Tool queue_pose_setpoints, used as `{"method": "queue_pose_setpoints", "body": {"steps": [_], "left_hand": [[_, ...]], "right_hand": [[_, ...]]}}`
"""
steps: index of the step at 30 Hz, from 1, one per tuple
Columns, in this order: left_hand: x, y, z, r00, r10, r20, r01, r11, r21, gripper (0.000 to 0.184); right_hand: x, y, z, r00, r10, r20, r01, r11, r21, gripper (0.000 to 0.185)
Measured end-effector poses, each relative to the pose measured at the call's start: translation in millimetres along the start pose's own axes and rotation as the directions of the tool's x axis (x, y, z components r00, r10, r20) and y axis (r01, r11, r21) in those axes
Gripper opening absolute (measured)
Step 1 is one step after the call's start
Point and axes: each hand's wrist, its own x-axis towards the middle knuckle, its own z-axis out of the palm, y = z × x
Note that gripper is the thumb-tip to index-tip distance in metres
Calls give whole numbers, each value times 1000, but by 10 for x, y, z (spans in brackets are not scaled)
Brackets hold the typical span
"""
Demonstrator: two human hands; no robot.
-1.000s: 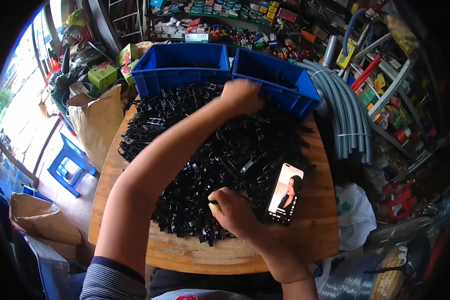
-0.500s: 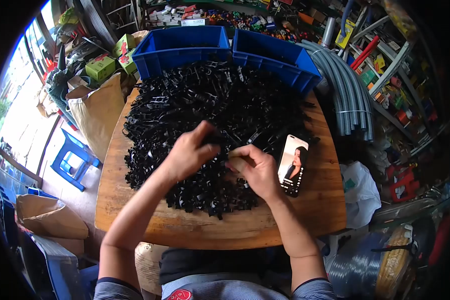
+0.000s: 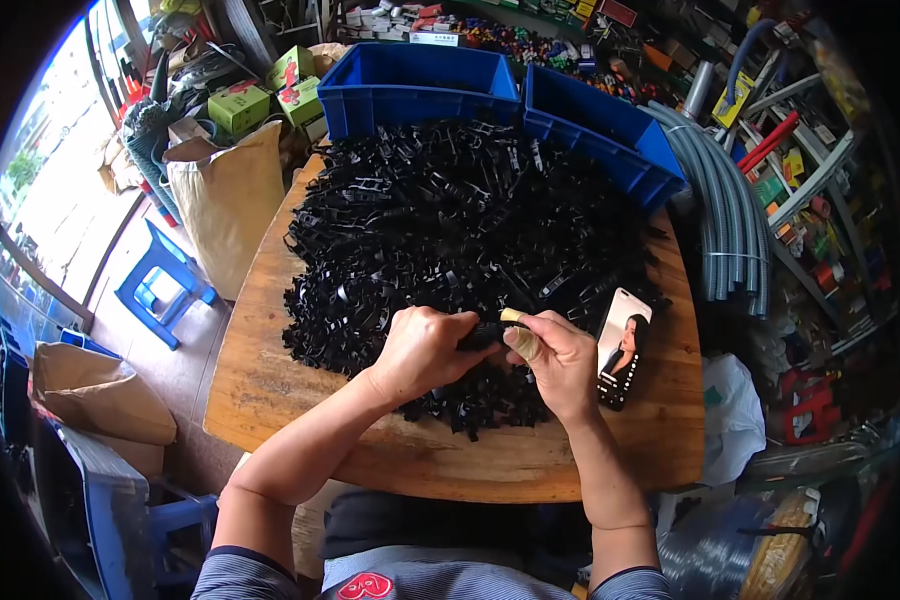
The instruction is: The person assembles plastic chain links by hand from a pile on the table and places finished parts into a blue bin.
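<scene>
A large heap of small black plastic parts (image 3: 440, 215) covers much of the wooden table in front of me. My left hand (image 3: 422, 352) is closed at the heap's near side, thumb and fingers pinching a black plastic part (image 3: 482, 334). Facing it from the right, my right hand (image 3: 562, 362) has its thumb and forefinger bent together at the right end of that part. Pale yellowish coverings wrap the tips of both these fingers. Whatever lies between the right fingertips is too small and dark to make out.
Two blue bins (image 3: 420, 105) stand behind the heap at the table's far edge. A phone (image 3: 622, 348) playing a video lies right of my right hand. The wooden table (image 3: 450, 465) has a curved near edge. Grey coiled hose (image 3: 725, 215) hangs at the right; a blue stool (image 3: 165, 285) stands left.
My hands have come closer together at the heap's near side. The left hand has turned and lowered, now showing a black part in its fingers. The whole view has shifted slightly.
</scene>
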Motion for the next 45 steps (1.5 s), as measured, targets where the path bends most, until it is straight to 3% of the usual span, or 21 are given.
{"method": "queue_pose_setpoints", "body": {"steps": [8, 12, 15, 23, 30, 33, 37, 40, 41, 44, 45], "left_hand": [[-19, -22, -19, 999, 18, 28, -21, 996, 92, 34], [-54, -9, -26, 995, 86, 47, -92, 984, 154, 31], [-67, -19, -42, 989, 107, 106, -123, 980, 156, 29], [-44, -18, -40, 999, 52, -1, -52, 987, 155, 30], [-57, -20, -62, 998, 51, 27, -55, 981, 186, 30], [-68, -41, -82, 989, 133, 64, -144, 967, 211, 30], [-74, -30, -125, 968, 223, 113, -239, 959, 153, 28], [-79, 42, -146, 984, 142, 110, -163, 964, 212, 27], [-74, 45, -142, 989, 92, 118, -116, 969, 218, 26], [-17, 40, -139, 988, 5, 157, -39, 976, 216, 25], [-35, 36, -148, 984, 3, 179, -40, 979, 201, 25]], "right_hand": [[-10, 20, 5, 998, -62, 10, 62, 996, -65, 24], [13, -23, -37, 974, -164, 154, 194, 959, -205, 25], [14, 40, -55, 955, -147, 257, 181, 977, -116, 24], [-36, -78, 39, 995, -74, 68, 75, 997, -11, 26], [-47, -45, 20, 990, -84, 110, 97, 989, -115, 24], [-43, -58, -5, 976, -138, 171, 161, 979, -128, 23], [-42, -118, -61, 963, -79, 257, 81, 997, 3, 23], [-74, -86, 15, 965, -206, 162, 233, 958, -165, 26], [-77, -29, 47, 942, -292, 167, 329, 905, -270, 36], [-78, -76, 137, 924, -340, 176, 378, 879, -290, 44], [-89, -64, 122, 875, -414, 250, 481, 793, -374, 51]]}}
